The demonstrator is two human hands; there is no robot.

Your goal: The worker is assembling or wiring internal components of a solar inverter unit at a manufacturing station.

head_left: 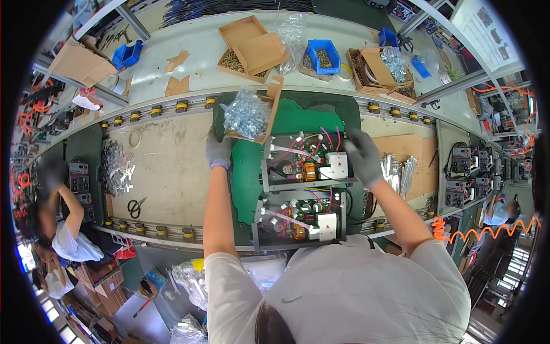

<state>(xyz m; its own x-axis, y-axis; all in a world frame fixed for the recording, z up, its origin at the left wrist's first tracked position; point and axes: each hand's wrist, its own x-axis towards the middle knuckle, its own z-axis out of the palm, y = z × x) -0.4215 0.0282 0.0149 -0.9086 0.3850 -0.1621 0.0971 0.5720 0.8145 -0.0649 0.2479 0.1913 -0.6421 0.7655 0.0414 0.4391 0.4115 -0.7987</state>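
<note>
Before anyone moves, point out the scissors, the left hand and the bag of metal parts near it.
Scissors (137,207): head view, near the pivot.
Left hand (218,151): head view, middle of the grey glove.
Bag (247,114): head view, middle of its clear plastic.

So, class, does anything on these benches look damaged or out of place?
Torn cardboard scraps lie loose on the rear bench, and the green surface beneath the opened units looks worn, with ragged edges.

Light grey shirt (366,292), 2 grey gloves (365,159)
</note>
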